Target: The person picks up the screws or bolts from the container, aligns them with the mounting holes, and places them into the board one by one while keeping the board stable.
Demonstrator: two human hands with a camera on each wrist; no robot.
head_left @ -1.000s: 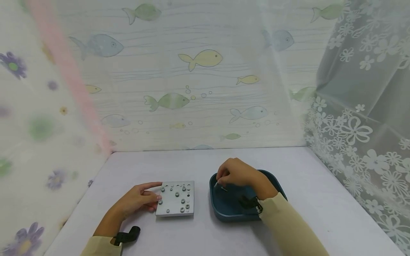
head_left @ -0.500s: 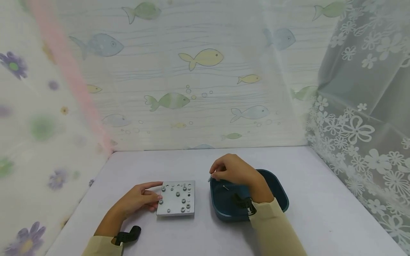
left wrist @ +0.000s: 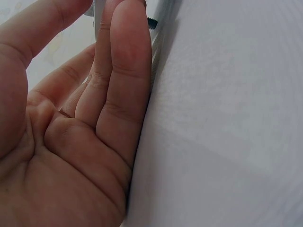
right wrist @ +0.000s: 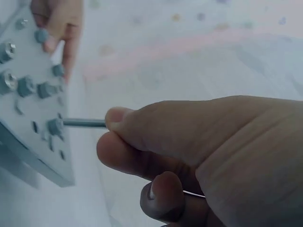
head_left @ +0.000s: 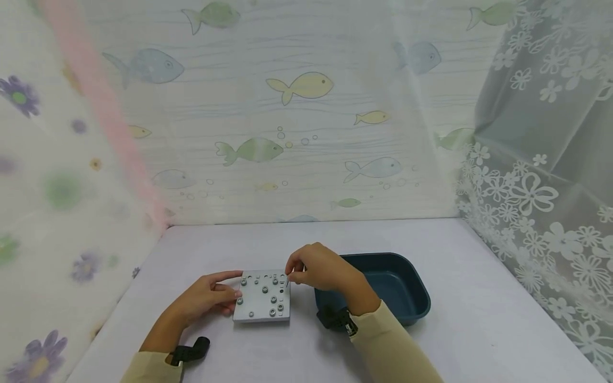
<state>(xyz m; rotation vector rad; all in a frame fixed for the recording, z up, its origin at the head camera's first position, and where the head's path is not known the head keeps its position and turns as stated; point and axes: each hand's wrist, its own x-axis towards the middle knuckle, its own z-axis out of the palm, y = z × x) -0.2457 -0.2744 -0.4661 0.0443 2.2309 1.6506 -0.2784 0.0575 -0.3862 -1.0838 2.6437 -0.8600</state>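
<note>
A square silver metal plate [head_left: 258, 306] lies left of centre, dotted with several socket-head screws [right wrist: 26, 87] and bare holes. My left hand [head_left: 206, 298] holds it by its left side, one finger stretched to the far corner. A dark threaded screw end [left wrist: 152, 23] pokes out beyond those fingers in the left wrist view. My right hand [head_left: 325, 271] is at the plate's far right corner, pinching a slim metal pin [right wrist: 85, 123] between thumb and forefinger. In the right wrist view, the pin's far end overlaps a screw head [right wrist: 56, 126].
A dark blue tray [head_left: 419, 287] stands right of the plate, partly covered by my right forearm. Black wrist cameras [head_left: 191, 351] sit on both wrists. A fish-print curtain [head_left: 306, 159] hangs behind the white table [head_left: 479, 319], with a lace curtain [head_left: 536, 197] at right.
My right hand has lifted the pin out of the tray and carried it left to the plate's far right corner. The left hand and the plate have stayed put.
</note>
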